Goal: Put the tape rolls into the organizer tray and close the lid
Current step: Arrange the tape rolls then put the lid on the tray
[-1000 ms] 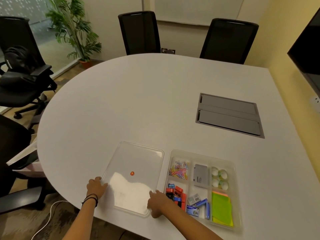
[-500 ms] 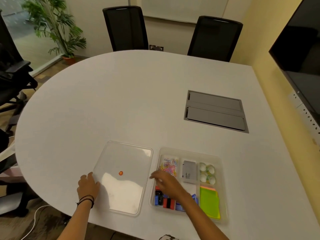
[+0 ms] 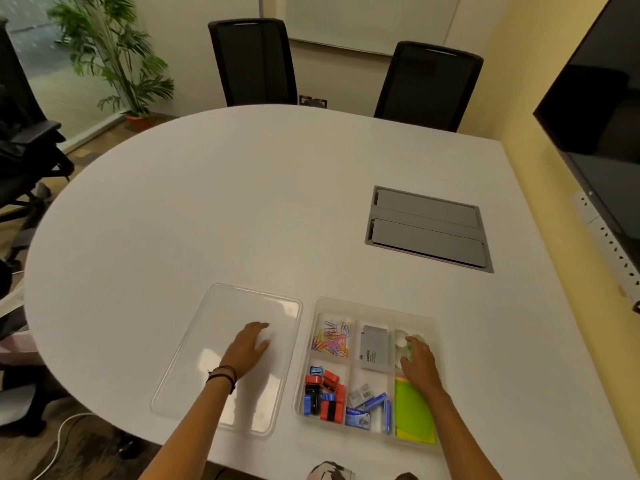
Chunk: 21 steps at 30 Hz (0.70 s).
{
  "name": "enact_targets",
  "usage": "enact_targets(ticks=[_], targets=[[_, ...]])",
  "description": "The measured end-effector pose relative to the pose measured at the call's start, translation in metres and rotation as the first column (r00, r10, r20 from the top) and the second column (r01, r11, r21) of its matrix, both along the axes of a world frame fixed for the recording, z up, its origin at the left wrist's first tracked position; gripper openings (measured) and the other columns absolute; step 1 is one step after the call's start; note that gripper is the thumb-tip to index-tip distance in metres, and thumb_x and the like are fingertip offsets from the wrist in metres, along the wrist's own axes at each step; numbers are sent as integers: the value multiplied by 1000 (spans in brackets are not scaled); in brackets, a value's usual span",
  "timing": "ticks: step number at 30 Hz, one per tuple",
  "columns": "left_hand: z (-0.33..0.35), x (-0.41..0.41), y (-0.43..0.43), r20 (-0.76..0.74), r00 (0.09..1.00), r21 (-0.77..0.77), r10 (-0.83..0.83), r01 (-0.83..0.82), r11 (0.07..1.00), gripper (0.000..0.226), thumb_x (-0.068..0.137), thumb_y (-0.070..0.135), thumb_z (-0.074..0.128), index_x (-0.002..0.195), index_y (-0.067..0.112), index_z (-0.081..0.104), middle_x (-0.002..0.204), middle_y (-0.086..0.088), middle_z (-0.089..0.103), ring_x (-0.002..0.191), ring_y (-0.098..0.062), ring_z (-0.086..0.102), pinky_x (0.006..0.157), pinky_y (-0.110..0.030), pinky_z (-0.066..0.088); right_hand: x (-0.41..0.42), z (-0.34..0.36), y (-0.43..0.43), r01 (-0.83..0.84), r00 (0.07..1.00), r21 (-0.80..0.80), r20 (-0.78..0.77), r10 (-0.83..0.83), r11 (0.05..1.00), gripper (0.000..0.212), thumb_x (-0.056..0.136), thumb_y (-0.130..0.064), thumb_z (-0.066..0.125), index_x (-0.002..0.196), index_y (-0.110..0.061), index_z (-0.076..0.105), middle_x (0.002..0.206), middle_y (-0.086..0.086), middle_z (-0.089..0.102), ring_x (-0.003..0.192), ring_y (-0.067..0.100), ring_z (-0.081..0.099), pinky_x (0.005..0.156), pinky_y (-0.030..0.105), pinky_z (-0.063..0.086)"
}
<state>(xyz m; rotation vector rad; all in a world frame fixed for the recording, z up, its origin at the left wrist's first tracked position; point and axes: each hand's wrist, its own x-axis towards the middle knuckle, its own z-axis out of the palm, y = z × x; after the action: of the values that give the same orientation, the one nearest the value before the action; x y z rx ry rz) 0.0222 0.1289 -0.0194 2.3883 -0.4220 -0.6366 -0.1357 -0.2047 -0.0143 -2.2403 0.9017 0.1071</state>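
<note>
The right hand (image 3: 419,360) reaches, fingers loosely curled, over the tape rolls (image 3: 401,341) in the tray (image 3: 375,303); whether it grips one I cannot tell. The left hand (image 3: 250,348) lies spread on the lid (image 3: 207,341) beside it. A nudge there could slide the lid off the table (image 3: 242,202) edge.

Lid (image 3: 207,358) left of organizer tray (image 3: 372,305), both on table (image 3: 242,202)

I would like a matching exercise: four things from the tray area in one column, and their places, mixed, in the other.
1. paper clips
2. green sticky notes
3. clear lid
4. grey box

a. tray, near right corner
b. on the table, left of the tray
c. tray, far left compartment
d. tray, far middle compartment

Pairs: 1-c, 2-a, 3-b, 4-d
</note>
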Motion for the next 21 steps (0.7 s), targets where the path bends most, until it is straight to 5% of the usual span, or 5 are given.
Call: enact_targets(ticks=[7, 15, 21], targets=[[7, -16, -40, -173, 951, -27, -256, 255, 967, 58, 98, 41, 38, 148, 23, 14, 157, -4, 23, 143, -22, 27, 116, -40, 24, 1, -5, -4, -80, 992, 0, -96, 80, 997, 47, 90, -2, 54, 135, 1, 42, 148, 20, 35, 137, 31, 34, 114, 35, 29], [19, -17, -65, -193, 939, -33, -287, 286, 958, 74, 95, 29, 50, 148, 24, -1, 158, -3, 21, 141, -23, 32, 115, -44, 29, 0, -4, -9, -245, 968, -97, -86, 237, 965, 42, 89, 1, 49, 131, -1, 50, 151, 15, 34, 138, 28, 35, 115, 35, 28], [22, -13, -80, -136, 954, 86, -267, 280, 956, 72, 96, 26, 50, 148, 25, 0, 151, -8, 37, 133, -26, 45, 109, -44, 38, 4, 1, -19, 65, 977, -81, 207, -48, 995, 28, 83, 18, 47, 103, 7, 63, 113, 24, 63, 108, 38, 59, 91, 32, 44]])
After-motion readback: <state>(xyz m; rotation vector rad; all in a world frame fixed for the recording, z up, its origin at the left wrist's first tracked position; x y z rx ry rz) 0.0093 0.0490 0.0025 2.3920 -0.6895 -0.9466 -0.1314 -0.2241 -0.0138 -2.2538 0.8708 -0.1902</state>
